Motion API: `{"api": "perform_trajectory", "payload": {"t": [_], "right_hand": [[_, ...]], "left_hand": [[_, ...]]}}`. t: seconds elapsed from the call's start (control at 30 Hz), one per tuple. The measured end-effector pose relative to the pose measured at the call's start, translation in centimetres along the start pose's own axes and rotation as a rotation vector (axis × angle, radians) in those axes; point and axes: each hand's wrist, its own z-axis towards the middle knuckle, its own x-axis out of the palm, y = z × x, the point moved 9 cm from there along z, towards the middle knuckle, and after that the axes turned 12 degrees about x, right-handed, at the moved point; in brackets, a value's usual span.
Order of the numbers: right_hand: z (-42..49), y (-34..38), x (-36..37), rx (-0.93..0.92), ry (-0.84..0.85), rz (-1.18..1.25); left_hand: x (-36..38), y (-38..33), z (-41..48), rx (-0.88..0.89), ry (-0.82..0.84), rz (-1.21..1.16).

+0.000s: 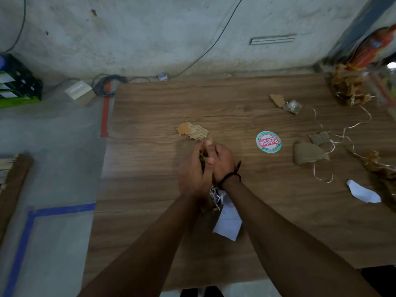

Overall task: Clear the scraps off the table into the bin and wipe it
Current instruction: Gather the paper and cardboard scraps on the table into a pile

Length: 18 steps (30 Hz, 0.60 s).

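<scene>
Left hand (191, 171) and right hand (224, 161) are clasped palm to palm around a wad of scraps (203, 154) above the table (150, 103), paper shreds (216, 197) trailing below the wrists. Light, crumply and loose, it probably needs squeezing from both sides. Torn corrugated cardboard (192, 130), a round sticker (268, 142) and thin string (345, 131) lie beyond.

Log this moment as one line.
left hand: grips bundle of brown cardboard and paper scraps | right hand: grips same bundle | brown wooden table: torn cardboard pieces on it

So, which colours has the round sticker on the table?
Round sticker: white with a teal rim and red band; head view.
</scene>
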Motion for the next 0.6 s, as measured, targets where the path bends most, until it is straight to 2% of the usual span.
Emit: {"api": "perform_trajectory", "payload": {"t": [0.13,0.2,0.23,0.33,0.4,0.53,0.6], "right_hand": [[0.0,-1.0,0.8,0.359,0.366,0.608],[-0.6,0.2,-0.2,0.361,0.439,0.605],[-0.9,0.9,-1.1,0.299,0.439,0.467],[-1.6,1.9,-5.4,-0.069,0.305,-0.102],[-3.8,0.7,-7.4,-0.254,0.247,-0.329],[-10.9,-4.2,-6.0,-0.357,0.167,-0.744],[-11.8,-5.7,-3.8,-0.347,0.119,-0.822]], "left_hand": [[1.0,0.8,0.7,0.006,0.092,0.081],[1.5,1.3,1.1,0.029,0.151,0.113],[1.4,1.6,1.3,0.046,0.167,0.127],[0.7,3.0,1.8,0.08,0.191,0.16],[0.0,3.5,2.2,0.082,0.188,0.175],[-0.8,3.1,2.7,0.086,0.148,0.327],[-0.9,3.1,3.2,0.088,0.158,0.468]]}}
